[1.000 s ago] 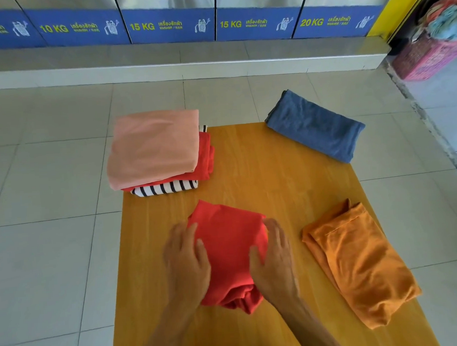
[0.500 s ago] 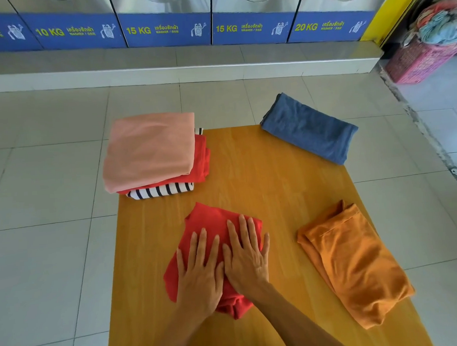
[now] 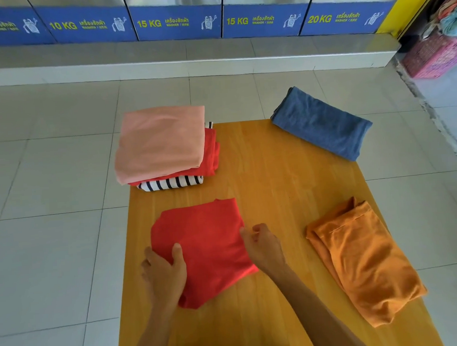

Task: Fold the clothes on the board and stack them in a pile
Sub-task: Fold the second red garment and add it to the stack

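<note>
A folded red garment [image 3: 207, 246] lies flat near the front left of the wooden board [image 3: 274, 188]. My left hand [image 3: 165, 275] grips its near left edge, thumb on top and fingers under the cloth. My right hand [image 3: 264, 244] pinches its right edge with curled fingers. At the board's far left corner stands a pile [image 3: 164, 147]: a pink piece on top, a red one below, a black-and-white striped one at the bottom. An orange garment [image 3: 364, 260] lies loosely folded at the right. A blue garment [image 3: 323, 123] lies folded across the far right corner.
The board stands over a pale tiled floor [image 3: 46, 237]. A row of washing machines with blue labels [image 3: 175, 22] lines the back above a raised step. A pink laundry basket [image 3: 437, 55] full of clothes sits at the far right.
Both hands pressed flat on the middle of the red garment half a second ago; they have slid apart to its left and right edges and taken hold. The garment lies wider and flatter.
</note>
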{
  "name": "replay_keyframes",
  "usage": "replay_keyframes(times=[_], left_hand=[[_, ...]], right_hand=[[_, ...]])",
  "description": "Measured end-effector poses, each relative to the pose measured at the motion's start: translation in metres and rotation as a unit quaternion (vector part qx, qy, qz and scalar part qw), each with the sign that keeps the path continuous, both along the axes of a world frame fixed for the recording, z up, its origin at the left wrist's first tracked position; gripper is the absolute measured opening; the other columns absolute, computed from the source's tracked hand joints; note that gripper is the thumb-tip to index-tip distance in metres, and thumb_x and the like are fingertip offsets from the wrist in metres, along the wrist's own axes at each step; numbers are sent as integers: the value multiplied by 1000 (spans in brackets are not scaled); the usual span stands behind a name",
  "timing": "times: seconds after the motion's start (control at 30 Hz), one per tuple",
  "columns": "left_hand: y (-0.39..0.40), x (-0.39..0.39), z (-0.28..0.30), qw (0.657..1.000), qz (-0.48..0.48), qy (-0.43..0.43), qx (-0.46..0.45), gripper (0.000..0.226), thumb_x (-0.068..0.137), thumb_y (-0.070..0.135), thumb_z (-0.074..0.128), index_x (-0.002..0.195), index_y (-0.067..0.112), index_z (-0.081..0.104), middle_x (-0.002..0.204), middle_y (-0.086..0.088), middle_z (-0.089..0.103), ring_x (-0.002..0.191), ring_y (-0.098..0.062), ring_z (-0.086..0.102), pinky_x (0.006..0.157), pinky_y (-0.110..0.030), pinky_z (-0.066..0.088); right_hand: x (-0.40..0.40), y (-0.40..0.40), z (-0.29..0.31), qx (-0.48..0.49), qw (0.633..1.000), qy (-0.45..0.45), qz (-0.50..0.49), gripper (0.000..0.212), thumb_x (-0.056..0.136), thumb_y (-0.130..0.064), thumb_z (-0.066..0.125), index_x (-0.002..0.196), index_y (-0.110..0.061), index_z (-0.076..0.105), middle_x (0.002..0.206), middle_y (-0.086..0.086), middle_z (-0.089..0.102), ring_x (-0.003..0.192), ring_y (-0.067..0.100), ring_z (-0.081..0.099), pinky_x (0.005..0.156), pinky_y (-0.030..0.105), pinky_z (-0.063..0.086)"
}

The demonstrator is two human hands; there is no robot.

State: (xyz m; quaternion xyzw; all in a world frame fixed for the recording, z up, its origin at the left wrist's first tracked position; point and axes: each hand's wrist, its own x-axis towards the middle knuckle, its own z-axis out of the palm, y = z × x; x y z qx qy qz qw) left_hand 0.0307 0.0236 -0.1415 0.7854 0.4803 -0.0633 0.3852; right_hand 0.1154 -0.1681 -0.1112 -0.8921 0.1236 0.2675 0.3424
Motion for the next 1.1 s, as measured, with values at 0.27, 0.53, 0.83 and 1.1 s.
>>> replay_keyframes(times=[0.27, 0.53, 0.83, 1.1], left_hand=[[-6, 7, 22, 977, 117, -50, -174, 67, 85, 73, 41, 104, 10, 58, 98, -8, 65, 82, -25, 63, 66, -35, 52], [23, 23, 57, 952, 101, -106, -268, 45, 91, 62, 43, 80, 22, 61, 88, -5, 69, 82, -25, 65, 70, -40, 56], [103, 120, 141, 952, 85, -221, -197, 47, 92, 59, 47, 84, 17, 66, 84, -7, 71, 76, -23, 67, 63, -34, 55], [182, 248, 145, 955, 55, -252, -142, 45, 94, 57, 46, 86, 16, 62, 86, -4, 66, 83, -25, 64, 79, -41, 53]], right_hand=[[2, 23, -7, 108, 989, 90, -46, 64, 81, -74, 57, 107, -17, 70, 102, -1, 73, 97, 20, 68, 87, 38, 55], [11, 22, 2, 266, 956, 60, -106, 35, 92, -50, 63, 111, -22, 71, 102, 3, 78, 94, 22, 75, 86, 50, 61], [115, 99, 93, 377, 923, -54, -55, 16, 100, -33, 57, 113, -26, 64, 105, -1, 75, 88, 11, 73, 75, 30, 61], [232, 178, 98, 366, 924, -71, -85, 19, 101, -34, 54, 113, -21, 61, 107, 5, 72, 98, 23, 70, 90, 43, 59]])
